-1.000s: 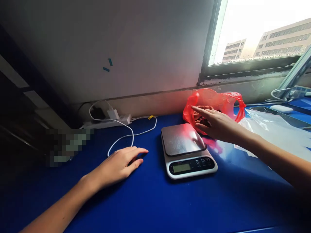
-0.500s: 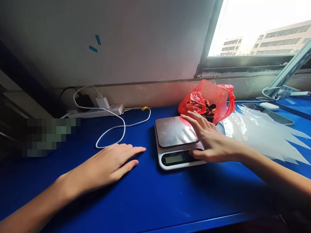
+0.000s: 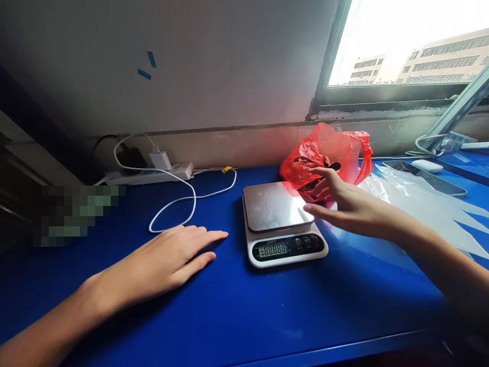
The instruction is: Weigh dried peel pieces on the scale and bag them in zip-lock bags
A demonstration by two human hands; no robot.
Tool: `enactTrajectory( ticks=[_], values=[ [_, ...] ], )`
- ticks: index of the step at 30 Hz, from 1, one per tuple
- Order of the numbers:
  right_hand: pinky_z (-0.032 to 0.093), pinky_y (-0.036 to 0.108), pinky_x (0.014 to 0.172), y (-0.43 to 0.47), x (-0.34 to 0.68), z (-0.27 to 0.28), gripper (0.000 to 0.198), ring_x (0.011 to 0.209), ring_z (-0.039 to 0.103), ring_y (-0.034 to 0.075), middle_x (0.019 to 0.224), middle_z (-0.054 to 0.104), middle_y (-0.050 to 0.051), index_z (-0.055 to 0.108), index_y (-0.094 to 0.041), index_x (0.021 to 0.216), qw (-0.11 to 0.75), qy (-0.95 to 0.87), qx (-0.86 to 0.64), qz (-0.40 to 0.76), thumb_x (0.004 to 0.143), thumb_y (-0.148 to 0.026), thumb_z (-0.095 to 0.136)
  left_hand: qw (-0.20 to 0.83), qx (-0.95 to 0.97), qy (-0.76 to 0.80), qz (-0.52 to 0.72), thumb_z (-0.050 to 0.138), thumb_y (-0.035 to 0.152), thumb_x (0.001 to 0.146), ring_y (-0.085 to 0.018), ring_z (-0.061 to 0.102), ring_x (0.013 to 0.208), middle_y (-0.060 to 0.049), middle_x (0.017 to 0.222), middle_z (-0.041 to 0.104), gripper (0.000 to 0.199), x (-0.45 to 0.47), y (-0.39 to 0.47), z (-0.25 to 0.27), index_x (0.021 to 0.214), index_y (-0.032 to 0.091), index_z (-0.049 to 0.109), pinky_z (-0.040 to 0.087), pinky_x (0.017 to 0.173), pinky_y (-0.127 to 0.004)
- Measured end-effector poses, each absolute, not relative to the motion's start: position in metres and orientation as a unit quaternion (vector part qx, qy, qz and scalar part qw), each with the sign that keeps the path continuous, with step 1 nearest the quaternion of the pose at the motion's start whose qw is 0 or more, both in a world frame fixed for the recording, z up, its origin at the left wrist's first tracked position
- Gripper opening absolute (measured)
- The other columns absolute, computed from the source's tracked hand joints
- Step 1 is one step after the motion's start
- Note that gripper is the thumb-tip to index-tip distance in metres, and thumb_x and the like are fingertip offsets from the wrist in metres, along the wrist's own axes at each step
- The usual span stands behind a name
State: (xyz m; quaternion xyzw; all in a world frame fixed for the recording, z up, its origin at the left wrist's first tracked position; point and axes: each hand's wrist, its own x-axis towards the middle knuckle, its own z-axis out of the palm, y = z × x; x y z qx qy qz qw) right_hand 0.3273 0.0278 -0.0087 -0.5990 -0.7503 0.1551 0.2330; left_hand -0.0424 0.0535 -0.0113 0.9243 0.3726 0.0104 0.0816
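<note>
Up comes the right hand point(image 3: 342, 204), off the scale's control panel where it was half a second ago and over toward the far right, and the display point(image 3: 273, 250), blank back then, now shows a row of dark digit segments. The kitchen-type scale point(image 3: 278, 206) itself sits in the middle of the tabletop point(image 3: 267, 311), its square metal plate bare, its buttons at the near right in full view. That right hand is loosely open, thumb well apart from the fingers, gripping nothing; the thumb tip overlaps the plate's right edge, though whether it touches I cannot tell. Just beyond, the fingers reach in front of a red plastic bag point(image 3: 324, 135), gaping open at the far side beside the scale, with brown pieces point(image 3: 303, 164) inside. Over on the left, the left hand point(image 3: 171, 255) rests palm down on the tabletop, empty, fingers close together and thumb apart, left of the scale and well clear of it. A white cable point(image 3: 194, 204) loops just beyond it, near a power strip point(image 3: 153, 177) along the wall. Away to the right lie clear plastic sheets point(image 3: 424, 214), a dark phone-like slab point(image 3: 445, 182) and a small white case point(image 3: 427, 166).
</note>
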Motion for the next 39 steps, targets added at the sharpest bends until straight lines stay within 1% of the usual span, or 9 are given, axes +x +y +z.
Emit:
enactTrajectory(
  ticks=[2, 4, 11, 16, 22, 27, 31, 34, 39],
  values=[
    [0.054, 0.038, 0.065, 0.027, 0.328, -0.005, 0.076, 0.078, 0.067, 0.026, 0.090, 0.070, 0.011, 0.038, -0.016, 0.143, 0.216, -0.729, -0.612, 0.220, 0.090, -0.070, 0.049, 0.086, 0.924, 0.372, 0.010, 0.045, 0.042, 0.103, -0.026, 0.069, 0.107, -0.004, 0.122, 0.073, 0.044, -0.041, 0.054, -0.012, 0.144, 0.032, 0.057, 0.052, 0.092, -0.034],
    [0.051, 0.034, 0.061, 0.026, 0.326, -0.003, 0.075, 0.072, 0.065, 0.024, 0.085, 0.070, 0.008, 0.038, -0.016, 0.144, 0.189, -0.739, -0.592, 0.260, 0.091, -0.068, 0.049, 0.090, 0.926, 0.367, 0.011, 0.044, 0.041, 0.104, -0.024, 0.068, 0.101, -0.005, 0.115, 0.073, 0.044, -0.038, 0.053, -0.013, 0.144, 0.029, 0.057, 0.051, 0.090, -0.034],
    [0.052, 0.035, 0.069, 0.022, 0.310, -0.006, 0.085, 0.078, 0.067, 0.025, 0.099, 0.072, 0.012, 0.027, -0.012, 0.156, 0.157, -0.773, -0.551, 0.273, 0.088, -0.055, 0.055, 0.075, 0.942, 0.326, 0.008, 0.042, 0.046, 0.104, -0.026, 0.059, 0.091, -0.010, 0.097, 0.067, 0.052, -0.021, 0.041, -0.020, 0.142, 0.014, 0.058, 0.049, 0.085, -0.038],
    [0.051, 0.031, 0.068, 0.023, 0.303, -0.010, 0.085, 0.074, 0.066, 0.021, 0.094, 0.072, 0.009, 0.023, -0.010, 0.157, 0.107, -0.779, -0.536, 0.306, 0.082, -0.032, 0.057, 0.090, 0.935, 0.341, 0.016, 0.045, 0.049, 0.102, -0.024, 0.057, 0.084, -0.006, 0.089, 0.063, 0.048, -0.017, 0.038, -0.018, 0.131, 0.016, 0.063, 0.048, 0.078, -0.034],
    [0.052, 0.034, 0.078, 0.027, 0.303, -0.016, 0.090, 0.086, 0.066, 0.022, 0.129, 0.064, 0.018, 0.019, -0.013, 0.157, 0.119, -0.774, -0.530, 0.327, 0.078, -0.033, 0.057, 0.090, 0.935, 0.341, 0.029, 0.046, 0.052, 0.102, -0.023, 0.056, 0.080, -0.004, 0.085, 0.061, 0.047, -0.017, 0.040, -0.019, 0.129, 0.018, 0.063, 0.046, 0.073, -0.033],
    [0.051, 0.033, 0.077, 0.026, 0.302, -0.015, 0.091, 0.082, 0.064, 0.021, 0.100, 0.069, 0.008, 0.014, -0.013, 0.158, 0.117, -0.755, -0.539, 0.354, 0.078, -0.030, 0.055, 0.090, 0.936, 0.338, 0.027, 0.046, 0.048, 0.103, -0.023, 0.057, 0.080, -0.005, 0.086, 0.063, 0.044, -0.018, 0.040, -0.020, 0.128, 0.016, 0.064, 0.046, 0.075, -0.035],
    [0.051, 0.034, 0.073, 0.025, 0.300, -0.017, 0.096, 0.079, 0.065, 0.022, 0.095, 0.069, 0.006, 0.010, -0.015, 0.160, 0.114, -0.755, -0.549, 0.340, 0.078, -0.030, 0.057, 0.079, 0.938, 0.337, 0.024, 0.047, 0.047, 0.102, -0.024, 0.058, 0.081, -0.006, 0.086, 0.063, 0.045, -0.018, 0.040, -0.019, 0.129, 0.016, 0.063, 0.046, 0.074, -0.034],
    [0.053, 0.037, 0.079, 0.025, 0.300, -0.019, 0.099, 0.089, 0.068, 0.025, 0.113, 0.070, 0.013, 0.007, -0.016, 0.163, 0.108, -0.767, -0.545, 0.320, 0.078, -0.028, 0.057, 0.079, 0.939, 0.333, 0.025, 0.045, 0.048, 0.102, -0.024, 0.058, 0.080, -0.006, 0.085, 0.064, 0.045, -0.017, 0.040, -0.019, 0.129, 0.016, 0.064, 0.046, 0.074, -0.035],
    [0.053, 0.039, 0.093, 0.027, 0.301, -0.019, 0.096, 0.115, 0.066, 0.028, 0.156, 0.045, 0.017, 0.012, -0.024, 0.163, 0.109, -0.789, -0.513, 0.320, 0.077, -0.024, 0.054, 0.083, 0.941, 0.328, 0.031, 0.045, 0.048, 0.103, -0.023, 0.059, 0.079, -0.006, 0.085, 0.064, 0.043, -0.018, 0.040, -0.019, 0.125, 0.017, 0.065, 0.046, 0.074, -0.035]
  ],
)
